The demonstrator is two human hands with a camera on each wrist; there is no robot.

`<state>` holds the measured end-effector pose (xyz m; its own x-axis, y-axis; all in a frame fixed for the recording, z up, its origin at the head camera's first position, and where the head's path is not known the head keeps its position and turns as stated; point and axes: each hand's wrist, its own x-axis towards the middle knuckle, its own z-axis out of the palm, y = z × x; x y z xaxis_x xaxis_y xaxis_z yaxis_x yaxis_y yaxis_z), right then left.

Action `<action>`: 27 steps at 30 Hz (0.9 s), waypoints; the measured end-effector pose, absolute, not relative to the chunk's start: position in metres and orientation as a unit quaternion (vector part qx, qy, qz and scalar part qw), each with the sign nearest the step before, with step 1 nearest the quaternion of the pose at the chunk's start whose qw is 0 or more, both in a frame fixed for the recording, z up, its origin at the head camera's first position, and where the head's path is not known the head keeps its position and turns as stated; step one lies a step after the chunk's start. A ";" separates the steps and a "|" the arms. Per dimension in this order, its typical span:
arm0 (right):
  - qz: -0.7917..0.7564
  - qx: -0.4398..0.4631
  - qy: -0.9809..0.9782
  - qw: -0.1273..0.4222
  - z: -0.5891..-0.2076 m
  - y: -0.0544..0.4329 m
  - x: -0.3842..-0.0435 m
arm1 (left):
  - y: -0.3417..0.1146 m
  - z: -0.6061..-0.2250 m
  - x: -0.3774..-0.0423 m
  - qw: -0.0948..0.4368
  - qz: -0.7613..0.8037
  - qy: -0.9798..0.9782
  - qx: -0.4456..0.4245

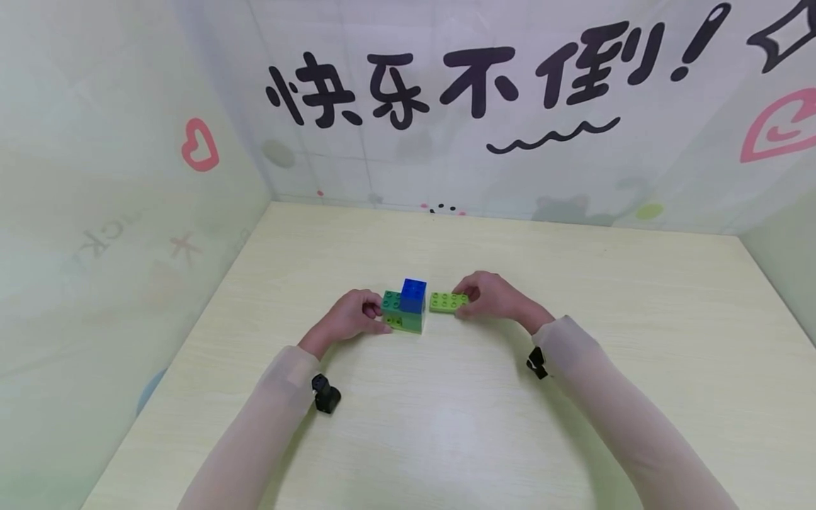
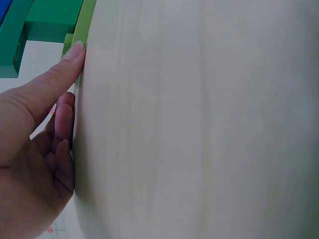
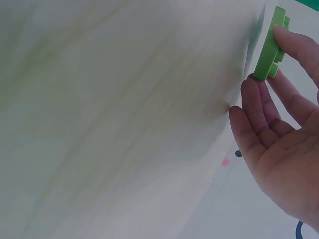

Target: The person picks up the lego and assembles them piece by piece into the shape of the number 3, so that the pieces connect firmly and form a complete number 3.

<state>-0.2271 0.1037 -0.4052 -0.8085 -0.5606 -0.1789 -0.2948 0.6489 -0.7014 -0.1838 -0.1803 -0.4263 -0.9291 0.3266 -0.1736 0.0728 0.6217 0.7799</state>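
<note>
A small stack of toy building bricks [image 1: 404,319] stands on the table, with a blue brick [image 1: 414,296] on top, dark green [image 1: 392,301] beside and below it, and lime green at the base. My left hand [image 1: 349,315] holds the stack at its left side; in the left wrist view the thumb [image 2: 60,69] lies against the lime base [image 2: 85,22] and other fingers are curled. Just right of the stack, a flat lime green studded brick [image 1: 441,302] is pinched between thumb and fingers of my right hand [image 1: 494,297]. A short gap separates brick and stack.
The pale wooden table [image 1: 440,425] is bounded by a printed white backdrop [image 1: 421,170] behind and a side wall [image 1: 127,234] at left. Small black cameras [image 1: 326,395] hang at both wrists.
</note>
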 end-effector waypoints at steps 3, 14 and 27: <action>-0.349 -0.241 0.884 0.194 -0.405 0.104 -0.227 | -0.180 -0.426 -0.184 0.151 0.419 0.888 0.114; -0.363 -0.261 0.880 0.161 -0.394 0.105 -0.225 | -0.180 -0.424 -0.183 0.150 0.421 0.887 0.116; -0.372 -0.278 0.875 0.135 -0.377 0.103 -0.219 | -0.180 -0.425 -0.185 0.150 0.418 0.888 0.121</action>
